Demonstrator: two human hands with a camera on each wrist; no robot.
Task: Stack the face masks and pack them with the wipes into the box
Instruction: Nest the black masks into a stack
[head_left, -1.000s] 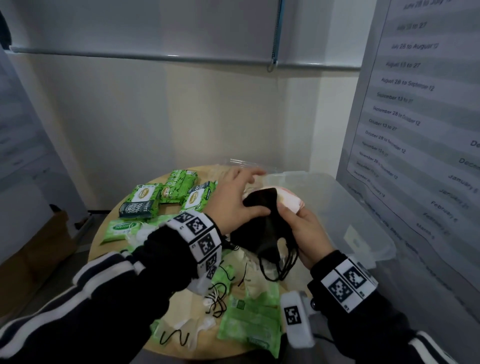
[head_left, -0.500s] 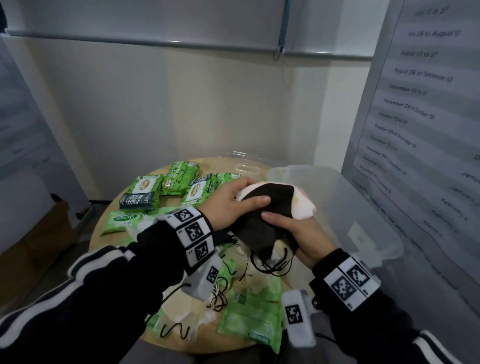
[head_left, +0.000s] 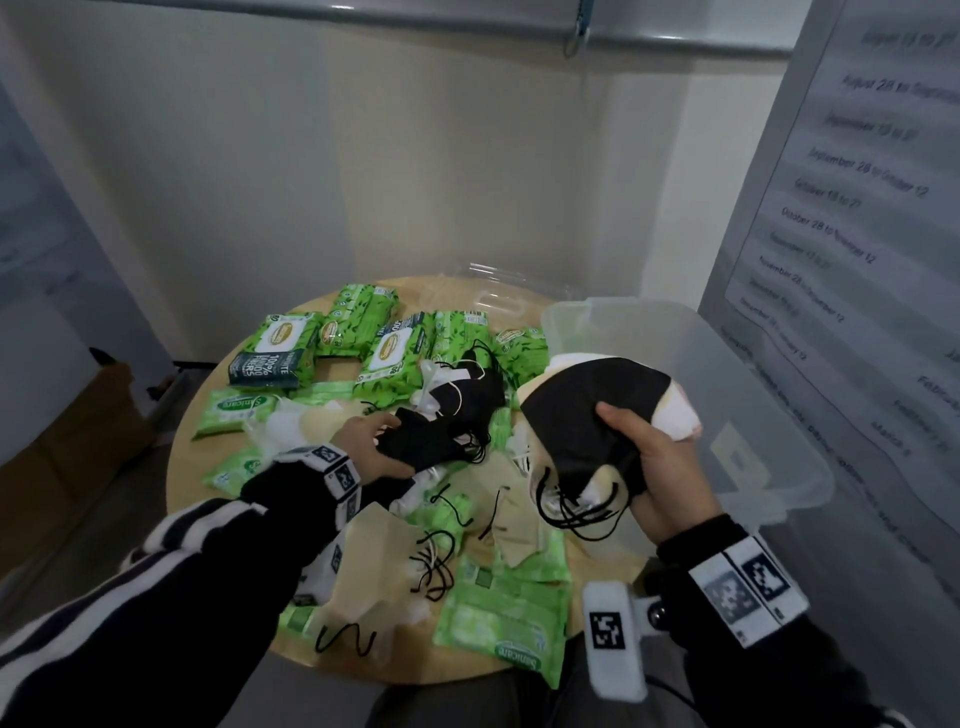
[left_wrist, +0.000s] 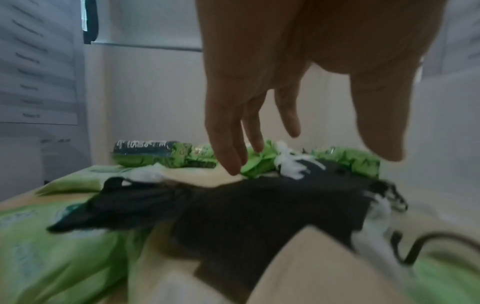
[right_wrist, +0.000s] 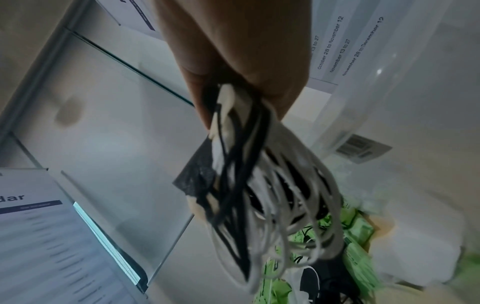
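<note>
My right hand (head_left: 634, 447) grips a stack of face masks (head_left: 587, 410), black on top with white and beige ones beneath, held up beside the clear plastic box (head_left: 753, 374). Their ear loops (right_wrist: 259, 195) dangle below the right hand (right_wrist: 233, 92). My left hand (head_left: 382, 436) is open with its fingers spread just above a loose black mask (head_left: 431, 441) on the round table. In the left wrist view the left hand (left_wrist: 309, 156) hangs over that black mask (left_wrist: 246, 216) without holding it. Green wipe packs (head_left: 280, 348) lie around.
The round wooden table (head_left: 208, 405) is strewn with beige masks (head_left: 369, 566), black masks (head_left: 467, 395) and flat green wipe packs (head_left: 498, 623). A clear lid (head_left: 493, 296) lies at the back. A wall poster (head_left: 857, 234) stands close on the right.
My left hand has let go of the stack and moved left and down to the loose black mask. The right hand alone now holds the stack, shifted slightly right.
</note>
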